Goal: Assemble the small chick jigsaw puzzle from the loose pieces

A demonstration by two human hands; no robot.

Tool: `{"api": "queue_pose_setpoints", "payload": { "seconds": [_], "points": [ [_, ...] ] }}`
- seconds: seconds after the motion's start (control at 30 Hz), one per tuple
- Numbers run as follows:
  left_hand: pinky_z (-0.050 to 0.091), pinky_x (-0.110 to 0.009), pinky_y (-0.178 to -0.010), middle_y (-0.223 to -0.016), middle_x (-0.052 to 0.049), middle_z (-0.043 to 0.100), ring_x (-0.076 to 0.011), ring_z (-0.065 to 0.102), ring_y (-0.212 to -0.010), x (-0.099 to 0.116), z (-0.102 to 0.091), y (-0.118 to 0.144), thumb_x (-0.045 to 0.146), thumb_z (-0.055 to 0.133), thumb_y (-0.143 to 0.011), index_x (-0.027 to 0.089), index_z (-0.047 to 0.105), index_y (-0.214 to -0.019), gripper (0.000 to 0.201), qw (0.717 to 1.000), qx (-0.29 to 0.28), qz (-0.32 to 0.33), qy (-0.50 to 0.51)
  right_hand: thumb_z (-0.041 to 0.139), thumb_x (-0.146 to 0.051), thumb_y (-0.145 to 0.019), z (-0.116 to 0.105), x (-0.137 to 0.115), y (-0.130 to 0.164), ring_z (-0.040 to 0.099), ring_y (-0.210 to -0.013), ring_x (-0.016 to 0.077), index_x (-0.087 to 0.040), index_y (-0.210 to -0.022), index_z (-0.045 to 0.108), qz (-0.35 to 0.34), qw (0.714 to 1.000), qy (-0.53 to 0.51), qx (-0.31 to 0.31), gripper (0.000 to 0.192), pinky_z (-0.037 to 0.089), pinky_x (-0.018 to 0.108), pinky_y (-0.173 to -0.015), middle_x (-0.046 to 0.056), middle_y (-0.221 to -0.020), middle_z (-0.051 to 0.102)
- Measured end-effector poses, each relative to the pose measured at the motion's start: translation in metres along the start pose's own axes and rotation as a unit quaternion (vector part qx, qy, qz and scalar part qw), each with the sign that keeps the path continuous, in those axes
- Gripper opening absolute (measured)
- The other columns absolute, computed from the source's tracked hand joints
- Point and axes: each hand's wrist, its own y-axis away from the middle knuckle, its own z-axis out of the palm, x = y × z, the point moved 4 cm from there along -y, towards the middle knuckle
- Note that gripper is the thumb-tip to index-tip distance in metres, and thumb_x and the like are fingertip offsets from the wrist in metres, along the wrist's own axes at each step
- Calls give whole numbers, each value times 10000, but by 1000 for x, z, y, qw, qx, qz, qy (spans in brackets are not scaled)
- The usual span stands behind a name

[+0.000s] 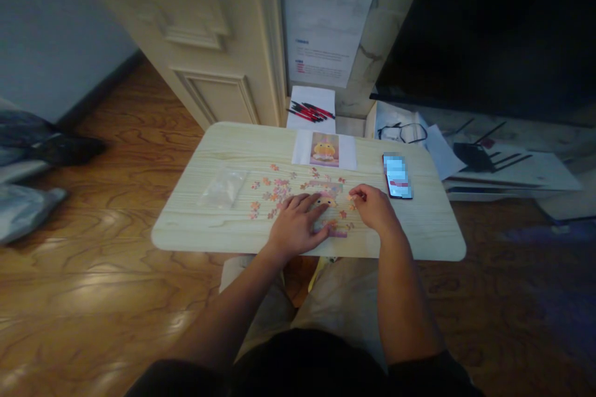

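Note:
My left hand lies with its fingers spread over a partly joined jigsaw puzzle, covering some of it. To its right, my right hand pinches a small puzzle piece between thumb and fingertips, just above the table. Loose orange and pink puzzle pieces are scattered left of and behind my left hand, and several more lie between my two hands. A printed reference picture of a round yellow-orange figure rests behind the puzzle.
The pale wooden table has rounded corners. On it are a clear plastic bag at left and a lit phone at right. Red and black pens lie on white paper behind the table. A router stands on the shelf at right.

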Motion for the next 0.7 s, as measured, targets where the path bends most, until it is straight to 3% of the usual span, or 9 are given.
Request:
{"api": "queue_pose_setpoints", "payload": {
  "seconds": [0.2,0.5,0.7],
  "points": [
    [401,-552,-1123,-1533,-77,569,-343,523,-1347,0,-1,0,560,590,-958,290,669,-1366,495,1000,10,2,6,584,-101,-919,7,-10,-7,690,-961,201,-206,-998,775,-33,999,42,-9,232,504,304,-890,69,-1032,767],
    [409,-521,-1125,-1483,-78,609,-316,543,-1322,-1,-3,1,523,590,-962,268,670,-1352,473,999,14,16,33,617,-145,-924,3,-6,-6,674,-948,198,-199,-1051,778,-29,998,53,34,212,511,317,-924,72,-1054,732],
    [405,-525,-1126,-1491,-72,605,-317,546,-1310,-2,-2,0,510,597,-956,262,664,-1357,476,999,14,17,39,593,-193,-964,10,-20,-37,663,-1004,212,-177,-1097,779,-63,993,58,76,229,498,327,-968,98,-1083,701]
  ]
}}
